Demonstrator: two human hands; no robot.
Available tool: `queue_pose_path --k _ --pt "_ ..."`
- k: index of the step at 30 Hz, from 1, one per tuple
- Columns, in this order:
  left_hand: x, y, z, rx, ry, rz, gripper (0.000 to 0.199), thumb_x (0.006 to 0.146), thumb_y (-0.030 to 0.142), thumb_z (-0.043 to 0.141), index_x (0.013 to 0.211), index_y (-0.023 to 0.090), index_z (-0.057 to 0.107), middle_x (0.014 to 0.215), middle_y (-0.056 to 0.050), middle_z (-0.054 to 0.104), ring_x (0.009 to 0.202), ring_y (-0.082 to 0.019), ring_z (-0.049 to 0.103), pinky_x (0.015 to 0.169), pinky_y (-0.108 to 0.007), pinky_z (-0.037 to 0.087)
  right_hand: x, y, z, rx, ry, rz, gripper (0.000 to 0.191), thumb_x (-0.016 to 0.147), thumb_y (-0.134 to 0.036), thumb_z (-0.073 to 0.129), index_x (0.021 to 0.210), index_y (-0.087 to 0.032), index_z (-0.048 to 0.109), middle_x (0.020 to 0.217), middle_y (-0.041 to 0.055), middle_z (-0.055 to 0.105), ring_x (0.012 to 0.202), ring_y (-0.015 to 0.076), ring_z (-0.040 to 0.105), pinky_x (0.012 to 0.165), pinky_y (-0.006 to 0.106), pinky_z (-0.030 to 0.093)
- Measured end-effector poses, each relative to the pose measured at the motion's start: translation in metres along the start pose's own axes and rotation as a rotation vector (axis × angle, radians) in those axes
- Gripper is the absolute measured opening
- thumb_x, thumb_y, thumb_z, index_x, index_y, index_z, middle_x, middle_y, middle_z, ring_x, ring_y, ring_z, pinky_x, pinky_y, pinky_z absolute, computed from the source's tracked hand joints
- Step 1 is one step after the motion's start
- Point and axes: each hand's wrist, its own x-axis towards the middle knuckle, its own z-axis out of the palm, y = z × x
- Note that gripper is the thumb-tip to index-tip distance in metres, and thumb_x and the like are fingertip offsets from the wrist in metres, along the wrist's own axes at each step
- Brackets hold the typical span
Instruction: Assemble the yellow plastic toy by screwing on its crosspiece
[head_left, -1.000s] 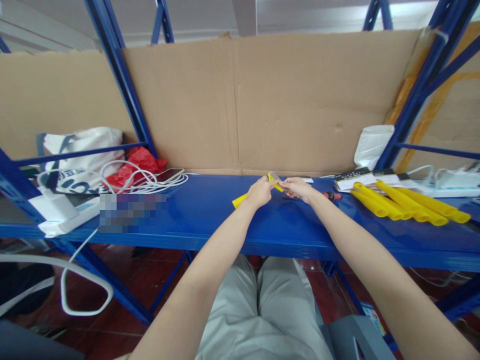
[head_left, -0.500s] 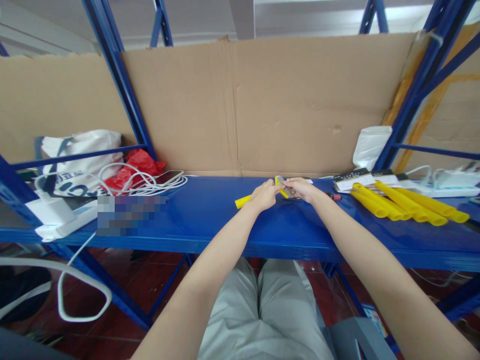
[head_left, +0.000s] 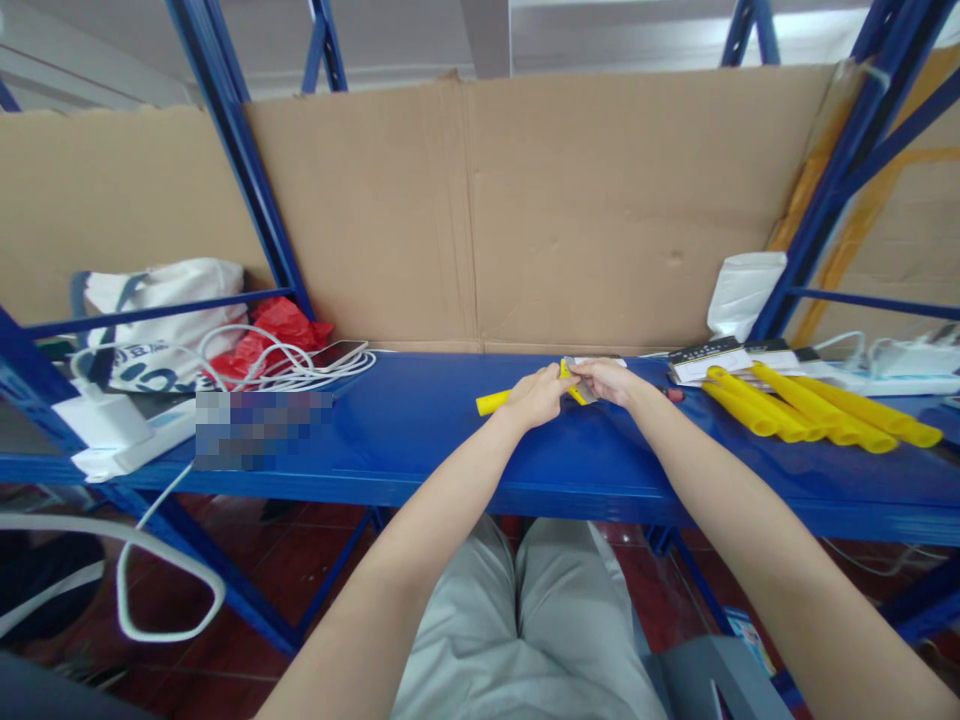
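Note:
My left hand (head_left: 538, 396) is closed round a yellow tube-shaped handle (head_left: 492, 403), whose end sticks out to the left of my fist. At the other side of that hand a yellow head with a flat greyish blade (head_left: 587, 392) shows, so the tool looks like a scraper. My right hand (head_left: 609, 379) closes its fingers on this head from the right; how they grip it is partly hidden. Both hands are close together just above the blue shelf (head_left: 420, 420). A small tool with a red handle (head_left: 676, 395) lies beyond my right wrist.
Several yellow tubes (head_left: 810, 410) lie at the right by black-and-white boxes (head_left: 709, 362) and a white pouch (head_left: 746, 290). On the left are white cables (head_left: 300, 365), a red bag (head_left: 281, 330) and a power strip (head_left: 135, 445). Cardboard (head_left: 562, 210) stands behind the shelf.
Both hands and the yellow tool have shifted slightly to the right. The yellow head has turned, and its blade now points more towards me.

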Motion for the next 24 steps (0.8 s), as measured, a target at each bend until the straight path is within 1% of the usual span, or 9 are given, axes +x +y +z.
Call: queue_pose_path --k 6,12,18,24 --pt "0.000 0.001 -0.001 0.014 0.003 0.005 0.053 0.091 0.010 0.036 0.141 0.027 0.045 0.115 -0.010 0.053 0.103 -0.021 0.056 0.088 -0.033 0.047 0.000 0.001 -0.001 0.010 0.016 -0.013 0.019 0.082 -0.026 0.067 0.069 -0.015 0.056 0.051 -0.0007 0.055 0.048 0.0094 0.050 0.050 0.021 0.042" --pt "0.000 -0.002 0.001 0.013 0.022 0.012 0.052 0.093 0.012 0.036 0.140 0.030 0.045 0.114 -0.009 0.051 0.103 -0.021 0.056 0.087 -0.033 0.047 -0.001 -0.001 0.000 -0.021 0.055 -0.062 0.024 0.081 -0.031 0.068 0.067 -0.017 0.055 0.050 -0.0025 0.051 0.045 0.0077 0.045 0.045 0.019 0.036" --pt "0.001 -0.007 0.003 0.003 0.042 0.012 0.054 0.091 0.009 0.037 0.138 0.032 0.049 0.113 -0.009 0.052 0.102 -0.021 0.055 0.088 -0.034 0.046 -0.012 -0.010 0.010 0.101 0.077 -0.007 0.025 0.086 -0.015 0.059 0.063 -0.016 0.050 0.052 -0.0036 0.052 0.046 0.0059 0.046 0.050 0.018 0.037" --pt "0.003 -0.008 0.003 -0.010 0.056 -0.022 0.054 0.091 0.008 0.038 0.138 0.032 0.049 0.115 -0.009 0.052 0.104 -0.021 0.054 0.090 -0.035 0.046 -0.017 -0.016 0.014 0.112 0.077 -0.004 0.026 0.088 -0.012 0.055 0.062 -0.016 0.050 0.051 -0.0030 0.053 0.048 0.0072 0.047 0.053 0.019 0.039"
